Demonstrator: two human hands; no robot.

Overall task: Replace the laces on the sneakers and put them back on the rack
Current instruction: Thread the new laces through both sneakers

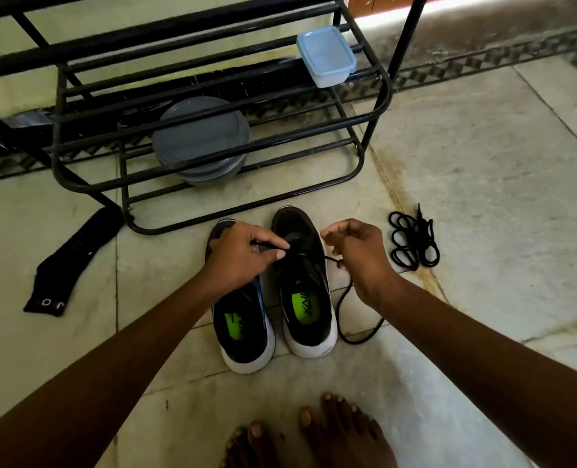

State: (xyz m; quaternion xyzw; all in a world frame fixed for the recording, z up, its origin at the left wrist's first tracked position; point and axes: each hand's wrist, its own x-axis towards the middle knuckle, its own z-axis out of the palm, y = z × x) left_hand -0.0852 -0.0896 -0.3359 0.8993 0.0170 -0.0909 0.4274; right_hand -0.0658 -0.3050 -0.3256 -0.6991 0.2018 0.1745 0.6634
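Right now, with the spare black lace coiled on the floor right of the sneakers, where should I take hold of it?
Pinch the coiled lace at its middle, where the loops cross and bunch, coming straight down from above. It lies flat on the floor, so a side approach would likely only snag one loop.

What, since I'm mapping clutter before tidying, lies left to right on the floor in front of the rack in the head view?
Black sock → nearer sneaker → farther sneaker → trailing lace → bundled black laces.
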